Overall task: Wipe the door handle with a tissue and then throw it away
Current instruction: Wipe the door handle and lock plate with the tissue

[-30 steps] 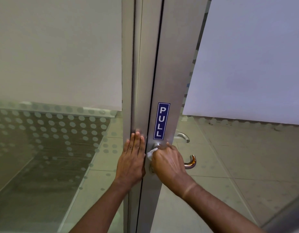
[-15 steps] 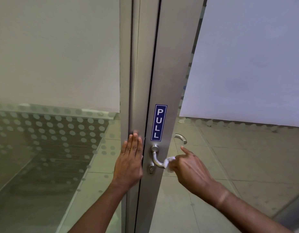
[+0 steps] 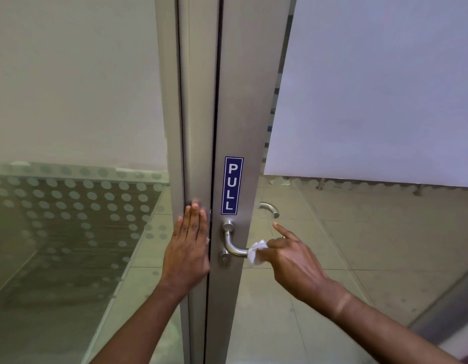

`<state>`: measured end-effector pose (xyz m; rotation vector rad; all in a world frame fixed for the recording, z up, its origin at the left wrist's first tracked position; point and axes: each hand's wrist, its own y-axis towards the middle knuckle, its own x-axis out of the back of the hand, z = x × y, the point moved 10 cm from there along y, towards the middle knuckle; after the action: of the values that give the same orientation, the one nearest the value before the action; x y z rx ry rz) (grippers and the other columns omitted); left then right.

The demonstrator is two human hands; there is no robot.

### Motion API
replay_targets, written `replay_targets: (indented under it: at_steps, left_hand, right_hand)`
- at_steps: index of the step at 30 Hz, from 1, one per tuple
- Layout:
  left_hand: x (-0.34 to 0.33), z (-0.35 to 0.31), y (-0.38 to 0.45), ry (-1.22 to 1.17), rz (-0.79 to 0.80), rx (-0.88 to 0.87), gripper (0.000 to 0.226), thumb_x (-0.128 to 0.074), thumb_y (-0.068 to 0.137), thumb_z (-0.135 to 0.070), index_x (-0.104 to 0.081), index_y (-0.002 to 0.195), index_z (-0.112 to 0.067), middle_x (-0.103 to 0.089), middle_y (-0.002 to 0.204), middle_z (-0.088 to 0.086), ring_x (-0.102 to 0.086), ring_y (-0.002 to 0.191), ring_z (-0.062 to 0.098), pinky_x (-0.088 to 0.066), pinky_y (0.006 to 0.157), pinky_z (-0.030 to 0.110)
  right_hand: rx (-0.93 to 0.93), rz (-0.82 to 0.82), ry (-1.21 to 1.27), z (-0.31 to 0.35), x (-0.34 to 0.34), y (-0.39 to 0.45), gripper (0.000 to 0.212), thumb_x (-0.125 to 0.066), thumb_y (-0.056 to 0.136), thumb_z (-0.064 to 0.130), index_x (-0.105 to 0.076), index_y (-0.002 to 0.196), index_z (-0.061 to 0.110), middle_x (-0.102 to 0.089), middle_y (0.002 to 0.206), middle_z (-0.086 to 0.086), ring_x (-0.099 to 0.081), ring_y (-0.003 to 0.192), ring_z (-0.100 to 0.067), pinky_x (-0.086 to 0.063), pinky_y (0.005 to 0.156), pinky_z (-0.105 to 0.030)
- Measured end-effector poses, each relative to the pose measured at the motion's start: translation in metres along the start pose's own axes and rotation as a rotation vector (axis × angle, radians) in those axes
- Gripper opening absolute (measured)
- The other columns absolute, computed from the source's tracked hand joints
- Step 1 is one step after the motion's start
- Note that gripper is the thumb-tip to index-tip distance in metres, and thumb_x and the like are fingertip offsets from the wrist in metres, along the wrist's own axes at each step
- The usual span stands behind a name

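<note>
Door edge at centre frame, wiping step in hand. My right hand (image 3: 293, 261) holds the tissue (image 3: 256, 252) bunched against the horizontal arm of the door handle (image 3: 234, 245), lower centre of the frame — fingers closed on the tissue except the index finger, which points up and away toward the upper left. My left hand (image 3: 188, 248) lies flat on the door frame (image 3: 172, 127) just left of the handle, fingers straight and together, holding nothing; I judge it to be steadying the door (image 3: 240, 101). Above the handle sits a blue PULL sign (image 3: 232, 185); a second handle (image 3: 270, 208) shows behind the glass, on the far side of the door.

The bend and base of the handle are bare of tissue at present, its outer end hidden under tissue and hand. The next move calls for sliding the tissue along the arm with light pressure, keeping it wrapped round the metal — then finding a bin, of which none is in view.
</note>
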<state>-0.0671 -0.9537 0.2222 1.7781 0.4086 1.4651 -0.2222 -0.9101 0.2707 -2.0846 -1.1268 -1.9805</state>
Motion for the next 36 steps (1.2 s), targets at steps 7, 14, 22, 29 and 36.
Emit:
replay_targets:
  at_steps: [7, 14, 22, 29, 36]
  left_hand:
    - [-0.003, 0.002, -0.001, 0.003, 0.008, 0.009, 0.078, -0.040, 0.087, -0.018, -0.002, 0.153, 0.000, 0.010, 0.162, 0.017, 0.002, 0.151, 0.031, 0.002, 0.123, 0.039]
    - [-0.002, 0.002, 0.001, -0.002, -0.039, -0.016, 0.077, -0.037, 0.089, -0.019, 0.001, 0.154, -0.003, 0.008, 0.163, 0.016, 0.000, 0.151, 0.031, 0.000, 0.123, 0.040]
    - [-0.001, 0.002, 0.000, 0.014, -0.007, -0.001, 0.073, -0.037, 0.089, -0.020, -0.005, 0.152, 0.001, 0.010, 0.163, 0.016, 0.001, 0.151, 0.030, 0.002, 0.123, 0.039]
    - [-0.001, 0.002, 0.001, 0.011, 0.001, 0.007, 0.073, -0.039, 0.089, -0.019, -0.008, 0.152, 0.001, 0.009, 0.163, 0.016, 0.000, 0.151, 0.030, 0.000, 0.123, 0.039]
    - [-0.004, 0.004, 0.000, 0.022, 0.049, 0.032, 0.074, -0.041, 0.087, -0.019, -0.012, 0.152, 0.003, 0.008, 0.163, 0.016, -0.001, 0.151, 0.030, 0.002, 0.123, 0.038]
  right_hand:
    - [-0.112, 0.065, -0.044, -0.072, -0.012, -0.023, 0.052, -0.074, 0.050, -0.019, -0.075, 0.076, 0.026, -0.072, 0.065, -0.004, -0.072, 0.096, -0.035, -0.058, 0.078, -0.033]
    - [-0.403, 0.109, 0.232, -0.080, -0.041, -0.049, 0.028, -0.062, 0.070, -0.004, -0.067, 0.073, 0.024, -0.063, 0.065, 0.004, -0.054, 0.058, -0.026, -0.042, 0.050, -0.029]
    - [-0.838, -0.156, 0.792, -0.117, -0.021, -0.065, 0.034, -0.069, 0.079, 0.010, -0.061, 0.101, 0.035, -0.070, 0.079, 0.008, -0.066, 0.067, -0.002, -0.043, 0.050, -0.008]
    - [-0.644, -0.097, 0.559, -0.111, 0.006, -0.030, 0.027, -0.061, 0.082, 0.013, -0.066, 0.068, 0.036, -0.063, 0.075, 0.004, -0.059, 0.069, -0.010, -0.041, 0.056, -0.025]
    - [-0.436, 0.074, 0.335, -0.085, 0.003, -0.001, 0.024, -0.052, 0.078, 0.020, -0.077, 0.078, 0.017, -0.063, 0.079, -0.002, -0.059, 0.068, -0.020, -0.044, 0.056, -0.027]
